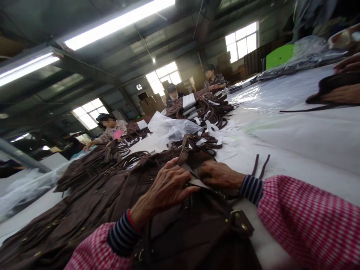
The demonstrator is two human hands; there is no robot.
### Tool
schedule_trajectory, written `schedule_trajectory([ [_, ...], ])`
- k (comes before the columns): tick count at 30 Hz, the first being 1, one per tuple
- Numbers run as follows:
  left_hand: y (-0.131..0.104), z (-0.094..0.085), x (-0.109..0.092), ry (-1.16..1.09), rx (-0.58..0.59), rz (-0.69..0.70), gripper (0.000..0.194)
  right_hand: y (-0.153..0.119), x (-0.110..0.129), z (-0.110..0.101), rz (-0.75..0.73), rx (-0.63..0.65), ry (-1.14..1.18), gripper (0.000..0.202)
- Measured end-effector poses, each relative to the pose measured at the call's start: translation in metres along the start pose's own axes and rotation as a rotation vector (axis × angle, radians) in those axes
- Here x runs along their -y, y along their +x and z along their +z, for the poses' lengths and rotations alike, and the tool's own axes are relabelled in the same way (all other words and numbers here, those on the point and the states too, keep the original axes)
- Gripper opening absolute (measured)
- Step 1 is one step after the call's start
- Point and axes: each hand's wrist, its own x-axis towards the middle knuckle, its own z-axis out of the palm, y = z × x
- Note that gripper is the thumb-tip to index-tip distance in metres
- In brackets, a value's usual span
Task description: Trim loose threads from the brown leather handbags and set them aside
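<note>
A dark brown leather bag [197, 228] with brass-coloured fittings lies directly in front of me, its mouth spread and a pale lining [195, 180] showing. My left hand [165, 187] is closed on the near edge of the opening, thumb towards me. Reaching in from the right, my right hand [221, 174] has its fingers curled at the opening's far side against the bag; the fingertips are partly hidden. A buckled strap tab [239, 223] sits on the bag's right side.
More brown bags [81, 210] are piled on the left. Bundled straps [208, 108] and clear plastic wrapping [174, 127] lie farther back on the white table [295, 142]. Several co-workers stand beyond. At the right, another person's hand [344, 93] touches a dark piece.
</note>
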Motion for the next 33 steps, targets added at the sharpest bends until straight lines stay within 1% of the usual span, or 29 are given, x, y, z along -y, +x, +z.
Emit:
schedule_trajectory([
  [2, 0.017, -0.008, -0.002, 0.056, 0.045, 0.0, 0.043, 0.001, 0.003, 0.003, 0.005, 0.01, -0.05, 0.018],
  [4, 0.037, -0.009, -0.005, 0.148, 0.045, 0.036, 0.043, 0.002, 0.004, 0.006, 0.036, -0.007, -0.051, 0.018],
  [5, 0.047, -0.007, -0.006, 0.181, 0.05, 0.074, 0.038, 0.002, 0.003, 0.007, 0.047, -0.004, -0.047, 0.019],
  [7, 0.061, -0.002, -0.004, 0.188, 0.098, 0.148, 0.022, 0.004, -0.002, 0.009, 0.054, 0.02, -0.032, 0.022],
  [9, 0.066, 0.005, 0.001, 0.162, 0.164, 0.147, 0.011, 0.004, -0.007, 0.01, 0.011, 0.019, 0.009, 0.032],
  [11, 0.061, 0.011, 0.01, 0.153, 0.208, 0.092, 0.009, 0.005, -0.01, 0.011, -0.049, -0.008, 0.069, 0.036],
  [13, 0.049, 0.016, 0.018, 0.134, 0.241, 0.068, 0.009, 0.004, -0.01, 0.012, -0.077, -0.004, 0.095, 0.026],
  [15, 0.034, 0.021, 0.022, 0.096, 0.262, 0.077, 0.017, 0.003, -0.008, 0.011, -0.068, 0.008, 0.086, 0.018],
  [17, 0.021, 0.025, 0.022, 0.074, 0.241, 0.066, 0.022, 0.003, -0.007, 0.011, -0.068, -0.009, 0.098, 0.016],
  [19, 0.014, 0.029, 0.019, 0.065, 0.188, 0.05, 0.018, 0.003, -0.007, 0.011, -0.069, -0.032, 0.145, 0.015],
  [21, 0.013, 0.033, 0.017, 0.035, 0.148, 0.04, 0.014, 0.004, -0.008, 0.011, -0.077, -0.029, 0.197, 0.011],
  [22, 0.015, 0.034, 0.017, 0.011, 0.147, 0.031, 0.013, 0.004, -0.008, 0.011, -0.086, -0.028, 0.216, 0.009],
  [23, 0.018, 0.034, 0.018, -0.015, 0.161, 0.016, 0.015, 0.005, -0.008, 0.012, -0.098, -0.03, 0.226, 0.009],
  [25, 0.025, 0.035, 0.019, -0.06, 0.22, -0.03, 0.026, 0.005, -0.007, 0.013, -0.127, -0.051, 0.199, 0.01],
  [26, 0.028, 0.035, 0.02, -0.077, 0.253, -0.06, 0.03, 0.005, -0.006, 0.013, -0.134, -0.074, 0.159, 0.011],
  [27, 0.031, 0.036, 0.021, -0.092, 0.275, -0.094, 0.03, 0.005, -0.005, 0.014, -0.13, -0.1, 0.102, 0.01],
  [28, 0.034, 0.038, 0.021, -0.108, 0.281, -0.134, 0.026, 0.005, -0.003, 0.015, -0.116, -0.123, 0.036, 0.009],
  [30, 0.037, 0.044, 0.019, -0.143, 0.252, -0.221, 0.015, 0.005, 0.001, 0.015, -0.071, -0.157, -0.1, 0.009],
  [33, 0.037, 0.056, 0.016, -0.184, 0.17, -0.321, 0.021, 0.009, 0.007, 0.015, 0.008, -0.171, -0.251, 0.013],
])
